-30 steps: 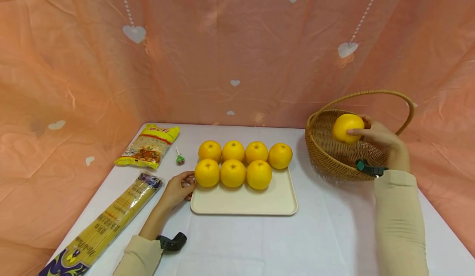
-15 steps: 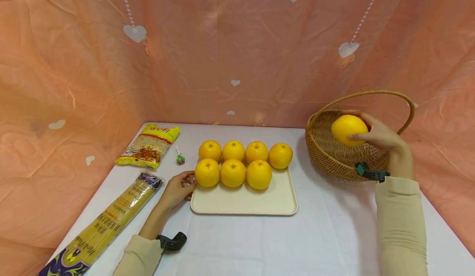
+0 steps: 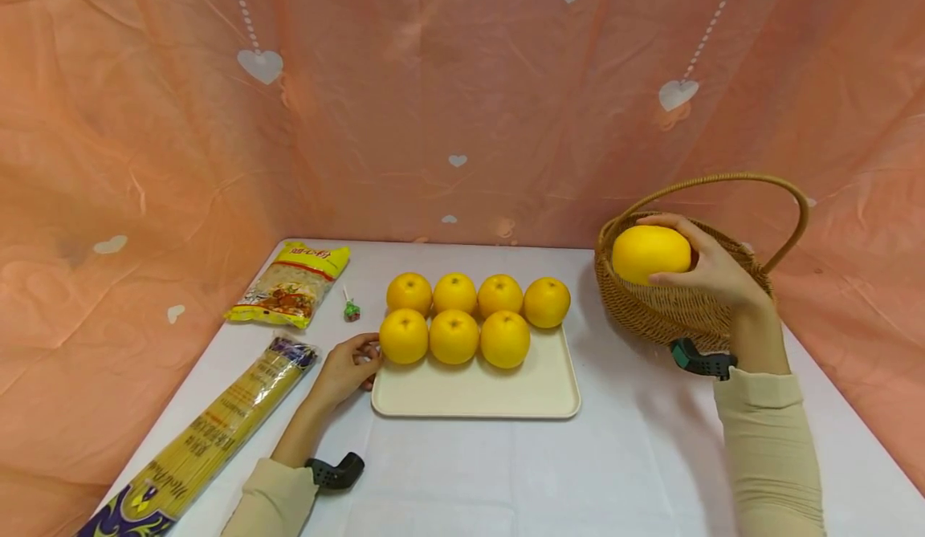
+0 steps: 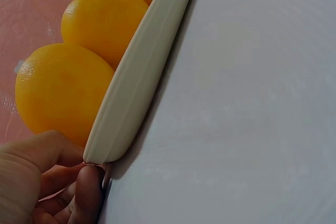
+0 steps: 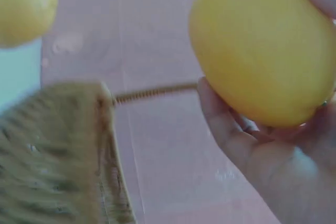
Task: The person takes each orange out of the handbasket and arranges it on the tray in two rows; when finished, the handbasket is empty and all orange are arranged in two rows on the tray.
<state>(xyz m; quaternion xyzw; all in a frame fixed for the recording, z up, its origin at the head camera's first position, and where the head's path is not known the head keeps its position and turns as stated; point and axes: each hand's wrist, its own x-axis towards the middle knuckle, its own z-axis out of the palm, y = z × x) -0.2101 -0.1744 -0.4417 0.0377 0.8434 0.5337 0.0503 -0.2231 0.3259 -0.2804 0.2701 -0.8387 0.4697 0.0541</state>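
Note:
In the head view my right hand grips an orange over the left part of the wicker basket. The right wrist view shows the thumb and fingers spread round this orange, above the basket's rim. My left hand is at the left edge of a cream tray. Up close, its fingers pinch the tray's rim beside the nearest orange. Several oranges stand on the tray in two rows, the back row longer.
Left of the tray lie a small lollipop, a yellow food packet and a long pack of noodles. The basket's tall handle arches over it at the right. A pink curtain hangs behind the white table.
My right hand has moved left with the orange, from the middle of the basket towards its left rim. My left hand and the oranges on the tray have stayed still.

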